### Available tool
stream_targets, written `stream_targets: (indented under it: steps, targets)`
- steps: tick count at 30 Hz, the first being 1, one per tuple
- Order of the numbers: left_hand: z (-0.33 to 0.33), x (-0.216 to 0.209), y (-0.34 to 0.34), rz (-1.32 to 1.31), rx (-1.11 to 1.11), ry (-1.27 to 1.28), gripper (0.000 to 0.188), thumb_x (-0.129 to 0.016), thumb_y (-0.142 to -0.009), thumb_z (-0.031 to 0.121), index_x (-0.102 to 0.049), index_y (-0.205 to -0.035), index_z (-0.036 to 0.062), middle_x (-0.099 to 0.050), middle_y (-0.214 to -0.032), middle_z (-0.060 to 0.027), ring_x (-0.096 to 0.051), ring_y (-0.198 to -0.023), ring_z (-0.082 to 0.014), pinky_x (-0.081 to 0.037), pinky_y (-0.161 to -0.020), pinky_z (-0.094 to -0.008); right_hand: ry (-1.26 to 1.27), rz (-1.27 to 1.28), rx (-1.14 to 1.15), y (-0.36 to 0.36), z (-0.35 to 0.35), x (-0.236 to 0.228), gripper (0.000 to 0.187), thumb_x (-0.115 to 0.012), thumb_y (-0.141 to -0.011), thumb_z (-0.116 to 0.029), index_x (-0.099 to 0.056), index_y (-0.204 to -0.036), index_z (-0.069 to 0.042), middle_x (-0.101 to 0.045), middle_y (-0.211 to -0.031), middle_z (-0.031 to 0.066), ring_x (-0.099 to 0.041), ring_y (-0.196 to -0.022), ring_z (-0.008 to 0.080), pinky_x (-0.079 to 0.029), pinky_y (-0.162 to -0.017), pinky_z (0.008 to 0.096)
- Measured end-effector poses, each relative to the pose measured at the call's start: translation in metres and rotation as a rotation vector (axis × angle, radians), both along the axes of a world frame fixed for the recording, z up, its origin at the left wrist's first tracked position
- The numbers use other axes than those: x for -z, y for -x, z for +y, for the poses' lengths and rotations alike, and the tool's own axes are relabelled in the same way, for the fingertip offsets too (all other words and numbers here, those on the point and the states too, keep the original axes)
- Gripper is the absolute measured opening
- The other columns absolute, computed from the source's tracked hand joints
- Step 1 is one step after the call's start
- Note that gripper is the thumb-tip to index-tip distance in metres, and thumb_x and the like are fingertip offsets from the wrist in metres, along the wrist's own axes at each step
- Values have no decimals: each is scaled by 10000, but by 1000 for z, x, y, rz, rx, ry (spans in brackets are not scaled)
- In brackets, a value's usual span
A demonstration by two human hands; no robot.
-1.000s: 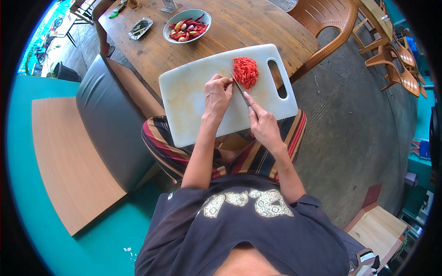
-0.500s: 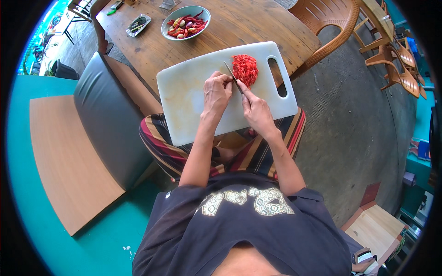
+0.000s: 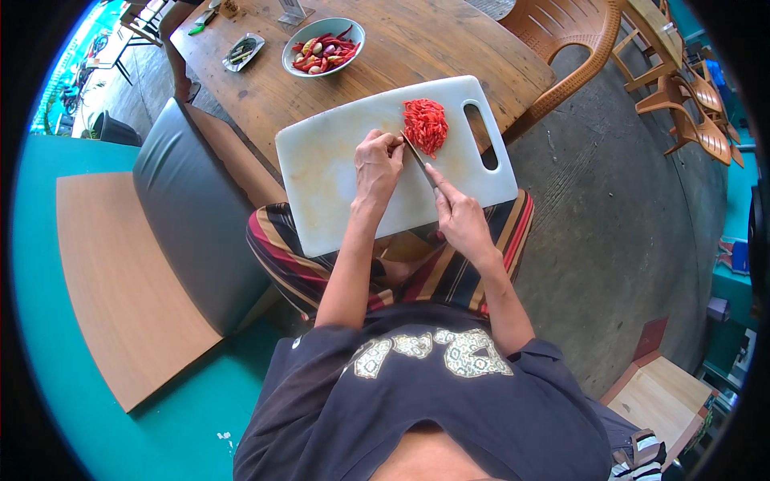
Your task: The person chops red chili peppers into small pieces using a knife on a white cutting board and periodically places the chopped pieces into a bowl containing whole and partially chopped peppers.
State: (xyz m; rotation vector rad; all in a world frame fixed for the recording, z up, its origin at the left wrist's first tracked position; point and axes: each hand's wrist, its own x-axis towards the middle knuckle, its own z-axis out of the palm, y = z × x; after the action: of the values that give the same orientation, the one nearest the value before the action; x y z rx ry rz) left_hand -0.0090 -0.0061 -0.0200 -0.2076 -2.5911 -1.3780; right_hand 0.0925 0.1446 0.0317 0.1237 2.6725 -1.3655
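Observation:
A white cutting board (image 3: 337, 192) with a handle slot rests across my lap and against the table's edge. Toward its right side lies a heap of sliced red chilies (image 3: 425, 127). My right hand (image 3: 464, 218) grips a knife (image 3: 418, 157), its blade slanting up and left to the heap's lower left edge. Closed beside the blade tip, my left hand (image 3: 378, 164) has its fingertips pinched together over the board. What sits between those fingers is too small and covered to make out.
On the wooden table (image 3: 417, 40) stands a pale bowl (image 3: 362, 42) of red chilies and shallots. A small ashtray-like dish (image 3: 242, 52) lies farther left. A brown woven chair (image 3: 573, 48) is at the right, a grey padded seat back (image 3: 196, 212) at the left.
My right hand has drawn the knife back, down and to the right, so the blade tip now sits lower by my left fingers. My left hand stays nearly in place.

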Motion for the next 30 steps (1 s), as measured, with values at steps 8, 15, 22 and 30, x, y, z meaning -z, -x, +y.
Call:
stream_targets:
  steps: [8, 15, 22, 30]
  targets:
    - [0, 1, 0, -4, -7, 12, 107, -718, -839, 41, -735, -907, -40, -652, -827, -147, -688, -684, -236, -541, -665, -316, 23, 37, 20, 9, -5, -1, 446, -482, -999, -134, -508, -1441, -186, -660, -903, 272, -668, -812, 413, -516, -775, 462]
    - [1, -2, 0, 0, -1, 18, 107, -708, -827, 30, -733, -903, -41, -649, -824, -157, -681, -699, -260, -534, -673, -336, 55, 56, 21, 8, -8, 9, 460, -494, -989, -127, -504, -1445, -189, -629, -795, 271, -646, -741, 426, -504, -719, 475]
    - [0, -6, 1, -11, 27, 39, 91, -674, -796, -2, -727, -868, -15, -646, -855, -168, -655, -791, -346, -516, -739, -412, -12, -37, -5, 21, -16, 4, 453, -470, -1003, -97, -496, -1449, -171, -648, -973, 283, -661, -822, 404, -510, -790, 424]
    - [3, -1, 0, 20, -17, -6, 67, -677, -797, 1, -714, -847, -26, -654, -856, -172, -654, -774, -347, -517, -734, -406, -64, 28, -11, 22, -19, 15, 495, -479, -982, -82, -469, -1467, -180, -629, -903, 306, -635, -844, 459, -494, -770, 480]
